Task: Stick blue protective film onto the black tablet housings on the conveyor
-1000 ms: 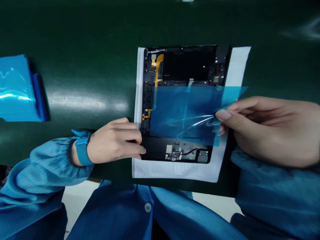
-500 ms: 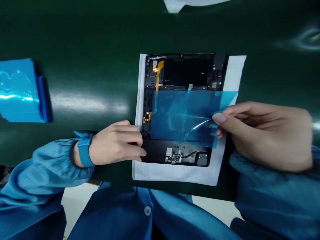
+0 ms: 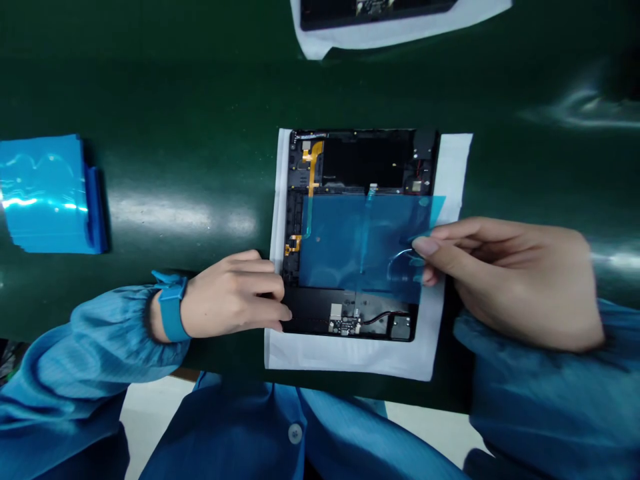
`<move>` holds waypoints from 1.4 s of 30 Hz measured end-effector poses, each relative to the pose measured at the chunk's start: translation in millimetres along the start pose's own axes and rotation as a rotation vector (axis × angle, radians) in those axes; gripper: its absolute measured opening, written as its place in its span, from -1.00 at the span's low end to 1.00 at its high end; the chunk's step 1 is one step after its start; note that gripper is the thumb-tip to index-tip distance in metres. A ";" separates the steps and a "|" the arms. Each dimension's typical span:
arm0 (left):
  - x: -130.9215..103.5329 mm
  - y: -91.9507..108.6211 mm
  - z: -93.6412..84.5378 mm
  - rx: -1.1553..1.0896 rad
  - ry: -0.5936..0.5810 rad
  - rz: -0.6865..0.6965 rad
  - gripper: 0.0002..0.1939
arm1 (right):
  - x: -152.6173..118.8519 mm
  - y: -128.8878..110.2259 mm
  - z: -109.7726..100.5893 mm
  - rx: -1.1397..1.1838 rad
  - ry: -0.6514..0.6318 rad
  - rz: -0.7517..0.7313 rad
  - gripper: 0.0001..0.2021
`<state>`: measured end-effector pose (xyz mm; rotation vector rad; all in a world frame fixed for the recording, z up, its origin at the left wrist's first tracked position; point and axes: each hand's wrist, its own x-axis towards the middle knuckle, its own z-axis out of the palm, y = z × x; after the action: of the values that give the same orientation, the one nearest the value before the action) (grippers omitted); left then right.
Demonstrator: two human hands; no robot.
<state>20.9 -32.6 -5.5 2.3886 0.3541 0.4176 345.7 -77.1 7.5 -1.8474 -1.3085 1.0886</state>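
Observation:
An opened tablet [image 3: 310,310] lies on a white sheet [image 3: 350,357], its ribbon cables and small circuit board exposed. Over its middle rests a clear blue film [image 3: 340,247], and the right part of the film is bent slightly upward. My right hand [image 3: 515,283] pinches the film's right edge between thumb and fingers. At the tablet's lower left edge, my left hand [image 3: 235,293] is closed with its fingertips on the frame; its curled fingers hide that corner. A blue wrist strap [image 3: 173,310] circles my left wrist.
A stack of blue films [image 3: 45,197] lies on the green table [image 3: 190,107] at the far left. Beyond the work, another opened device [image 3: 340,13] on a white sheet is cut off by the top of the view. The table's near edge runs just below the white sheet.
The view has shifted, showing more of the far device. My right hand has moved slightly left with the film's edge, and the film lies closer over the tablet. My left hand stays at the corner.

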 end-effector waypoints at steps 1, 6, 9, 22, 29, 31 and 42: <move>-0.1 0.1 0.0 0.001 -0.002 -0.002 -0.80 | 0.2 -0.7 0.2 0.004 -0.003 0.001 -0.86; -0.3 0.4 -0.6 0.006 -0.003 -0.002 -0.81 | 2.1 -5.1 2.8 0.005 -0.019 -0.011 -0.85; 0.3 0.1 -1.3 0.000 0.005 0.006 -0.81 | 2.4 -6.6 3.6 0.006 -0.016 -0.009 -0.84; 8.6 1.8 -18.9 0.057 0.053 -0.117 -0.65 | 5.3 -0.7 9.4 0.300 -0.004 0.023 -0.70; 42.2 -13.9 -32.4 0.575 -0.063 -0.154 -0.64 | 8.4 -3.6 16.6 0.510 0.060 -0.006 -0.46; 58.0 -14.7 -28.9 0.610 -0.148 -0.122 -0.63 | 8.3 -2.8 17.2 0.524 0.052 -0.024 -0.44; 126.5 17.2 -4.0 0.620 -0.429 -0.222 -0.39 | 8.5 13.5 8.0 0.414 0.035 -0.130 -0.45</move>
<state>137.1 2.3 34.4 2.8933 0.6041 -0.3628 346.0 -73.1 -10.0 -1.4493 -1.0702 1.1508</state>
